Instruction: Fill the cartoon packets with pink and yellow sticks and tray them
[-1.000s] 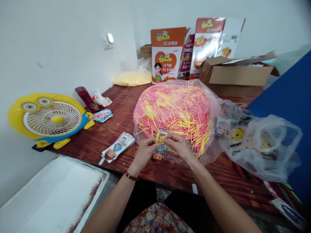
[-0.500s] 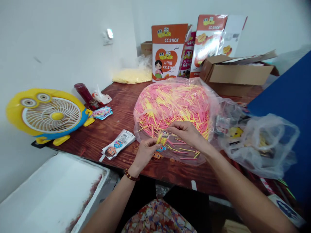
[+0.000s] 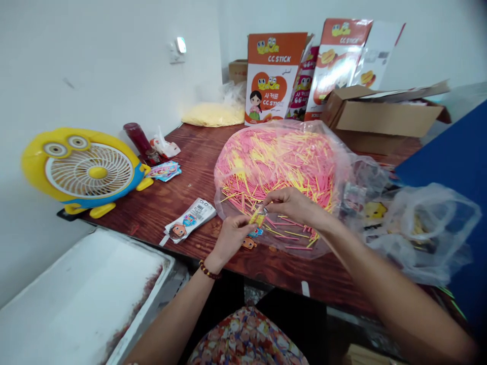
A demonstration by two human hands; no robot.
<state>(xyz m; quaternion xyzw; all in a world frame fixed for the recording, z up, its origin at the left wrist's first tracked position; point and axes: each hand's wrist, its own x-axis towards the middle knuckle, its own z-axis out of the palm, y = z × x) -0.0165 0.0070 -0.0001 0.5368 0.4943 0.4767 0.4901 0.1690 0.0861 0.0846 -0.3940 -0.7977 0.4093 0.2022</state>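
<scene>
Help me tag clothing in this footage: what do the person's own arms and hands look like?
The left hand and right hand are ungloved, and no sleeves cover the visible forearms. A dark reddish-brown beaded bracelet, with a few lighter yellowish beads, circles the left wrist; nothing worn shows on the right.
</scene>
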